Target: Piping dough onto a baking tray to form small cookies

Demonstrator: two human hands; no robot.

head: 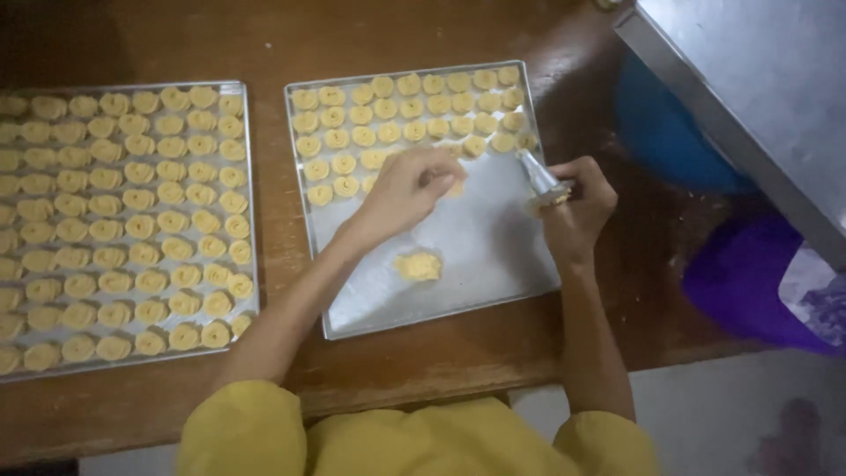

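1. The right hand (577,207) has its grip closed around a metal piping nozzle (539,174) — a small silver cone held over the right edge of the near baking tray (493,264).
2. The nozzle's long axis runs on a slant: its narrow tip points up and to the left, toward the rows of dough, while its wide end sits in the fingers.
3. The left hand (407,187) hovers over the middle of the same tray, fingers bent and drawn together at the lowest row of piped cookies (388,115); whether it pinches one cannot be told.
4. Those pale yellow swirls fill the far part of the tray in rows; the near part is bare metal, except for a loose lump of dough (418,265) lying alone, well apart from the rows.
5. A second tray (249,203) to the left is packed with the same swirls — both trays rest on the brown wooden counter (458,357).
6. The person's yellow sleeves (247,432) show at the bottom edge.
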